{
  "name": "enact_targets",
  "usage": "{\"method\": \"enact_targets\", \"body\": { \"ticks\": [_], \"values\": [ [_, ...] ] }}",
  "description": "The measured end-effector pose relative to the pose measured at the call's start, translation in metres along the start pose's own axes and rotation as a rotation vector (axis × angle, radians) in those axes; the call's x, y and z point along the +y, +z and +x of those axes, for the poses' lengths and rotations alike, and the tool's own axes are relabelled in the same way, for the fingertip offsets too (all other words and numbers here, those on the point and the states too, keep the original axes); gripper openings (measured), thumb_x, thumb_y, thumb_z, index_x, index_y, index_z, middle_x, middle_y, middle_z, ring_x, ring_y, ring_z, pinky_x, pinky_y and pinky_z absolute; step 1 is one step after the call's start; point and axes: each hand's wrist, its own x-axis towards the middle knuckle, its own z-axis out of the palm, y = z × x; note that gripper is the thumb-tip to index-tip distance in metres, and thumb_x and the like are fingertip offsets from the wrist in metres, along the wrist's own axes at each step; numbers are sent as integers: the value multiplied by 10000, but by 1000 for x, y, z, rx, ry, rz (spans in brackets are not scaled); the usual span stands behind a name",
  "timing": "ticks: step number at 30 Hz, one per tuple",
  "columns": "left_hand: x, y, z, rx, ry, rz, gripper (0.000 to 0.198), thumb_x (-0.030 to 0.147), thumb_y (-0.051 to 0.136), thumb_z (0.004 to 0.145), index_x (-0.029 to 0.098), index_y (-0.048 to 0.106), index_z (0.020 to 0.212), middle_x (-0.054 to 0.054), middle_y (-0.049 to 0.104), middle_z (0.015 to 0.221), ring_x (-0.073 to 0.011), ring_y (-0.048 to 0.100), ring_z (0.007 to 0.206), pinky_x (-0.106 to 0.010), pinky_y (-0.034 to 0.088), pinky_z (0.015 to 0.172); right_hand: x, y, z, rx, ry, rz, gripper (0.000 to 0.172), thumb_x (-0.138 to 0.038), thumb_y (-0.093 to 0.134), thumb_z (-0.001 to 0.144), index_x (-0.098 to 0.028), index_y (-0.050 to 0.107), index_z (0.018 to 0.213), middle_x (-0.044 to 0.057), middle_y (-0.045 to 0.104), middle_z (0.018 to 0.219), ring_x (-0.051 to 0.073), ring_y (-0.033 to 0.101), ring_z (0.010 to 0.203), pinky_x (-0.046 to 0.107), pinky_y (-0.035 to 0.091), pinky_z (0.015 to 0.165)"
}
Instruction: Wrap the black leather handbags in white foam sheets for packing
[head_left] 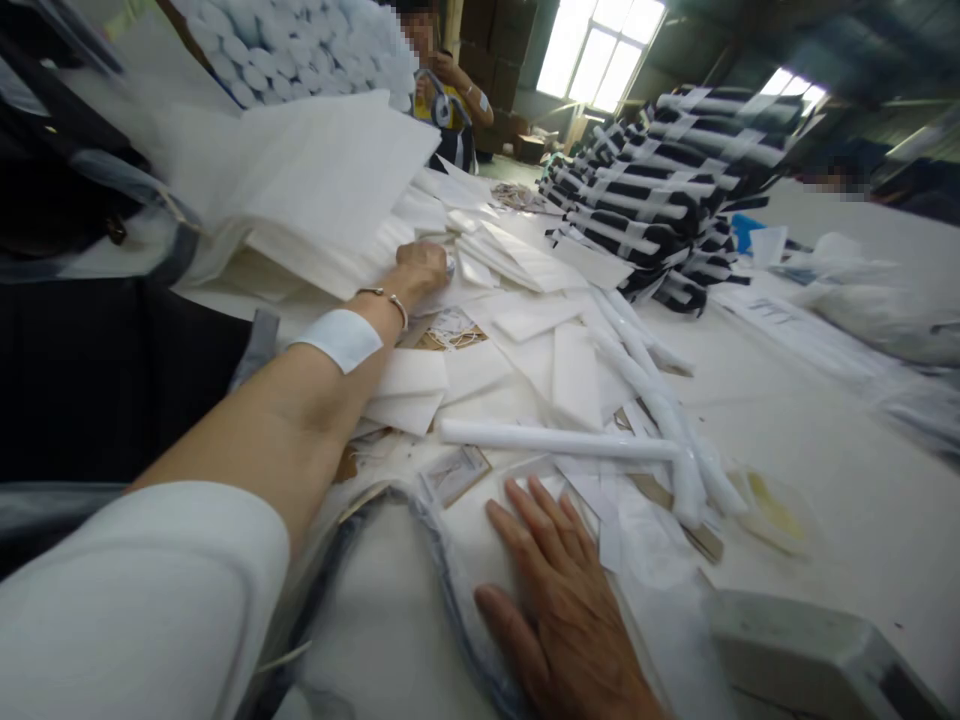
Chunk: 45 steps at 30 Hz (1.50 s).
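Stretched forward to the far pile, my left hand [422, 268] is closed; a small pale bit shows at its fingers, but I cannot make out what it is. White foam sheets [510, 255] lie loosely around it. My right hand [566, 595] rests flat with fingers spread on white material near the front of the table. Just left of it runs a dark strap or handle [442, 560] in clear plastic. Above its fingertips lie a small printed card packet [455, 474] and a white foam tube [559, 438].
More foam tubes [652, 400] lie right of the sheets. Bundled black-and-white rolls [660, 190] are stacked behind. Foam rods [300, 45] fill the upper left, above large foam sheets [300, 170]. A grey box-like device [810, 650] sits front right. A person [450, 85] stands beyond the table.
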Motion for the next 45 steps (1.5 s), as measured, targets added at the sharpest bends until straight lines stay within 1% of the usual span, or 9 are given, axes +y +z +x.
{"method": "enact_targets", "body": {
  "ticks": [6, 9, 12, 15, 19, 25, 30, 37, 45],
  "values": [
    [54, -58, -39, 248, -60, -265, 441, 524, 506, 938, 105, 627, 1003, -59, 641, 969, -204, 628, 1001, -292, 468, 802, -6, -2, 1, -9, 53, 111, 503, -453, 511, 968, -251, 495, 1428, 65, 451, 1522, 281, 312, 1455, 543, 230, 1198],
    [81, -89, -87, 309, 30, -656, 404, 531, 620, 862, 142, 567, 764, -9, 591, 731, -104, 582, 692, -213, 442, 612, -2, -3, 3, -23, 78, 239, 502, -462, 503, 960, -226, 528, 1402, 89, 475, 1504, 291, 314, 1455, 567, 189, 1201],
    [97, -109, -154, 213, 71, -807, 432, 552, 634, 839, 176, 499, 672, 30, 543, 607, -53, 467, 497, -177, 374, 478, 6, -16, 11, -111, 146, 463, 508, -505, 510, 929, -208, 597, 1332, 97, 518, 1468, 311, 330, 1446, 588, 146, 1202],
    [102, -115, -227, 70, -5, -805, 409, 520, 684, 790, 181, 505, 648, 34, 546, 558, -79, 502, 447, -184, 362, 433, 7, -50, 23, -144, 326, 730, 497, -568, 507, 911, -208, 671, 1212, 102, 618, 1357, 319, 455, 1363, 555, 256, 1172],
    [112, -103, -318, -34, -76, -615, 307, 454, 693, 784, 161, 603, 779, 6, 629, 646, -124, 589, 519, -200, 418, 461, -24, -98, 34, 20, 499, 1184, 523, -598, 569, 881, -222, 607, 1242, 92, 640, 1304, 279, 568, 1238, 462, 516, 985],
    [101, -93, -396, -159, 45, -506, 158, 173, 627, 810, 183, 711, 943, 11, 721, 807, -130, 683, 707, -206, 534, 657, -80, -104, 14, -77, 550, 1431, 440, -404, 765, 767, -199, 606, 1123, 53, 701, 1006, 184, 687, 787, 274, 607, 564],
    [44, -92, -404, -94, -116, -277, 355, 218, 635, 873, 162, 615, 1222, -130, 630, 1274, -254, 604, 1160, -378, 488, 991, -86, -96, 2, -291, 439, 1096, 331, -365, 592, 901, -178, 644, 1170, 53, 709, 914, 165, 680, 715, 262, 586, 543],
    [35, -66, -423, -301, -92, -137, 311, 373, 594, 951, 150, 607, 1168, -90, 625, 1190, -221, 623, 1053, -451, 532, 914, -80, -82, 13, -233, 282, 388, 469, -259, 768, 741, -164, 680, 1192, 121, 658, 1203, 276, 627, 1107, 349, 469, 969],
    [13, -86, -474, -377, 8, -207, 287, 307, 737, 711, 196, 651, 962, -43, 705, 942, -237, 665, 881, -288, 498, 727, -90, -70, 1, -334, 219, 157, 427, -478, 714, 802, -243, 697, 1158, 58, 705, 1043, 235, 653, 963, 307, 455, 814]
  ]
}}
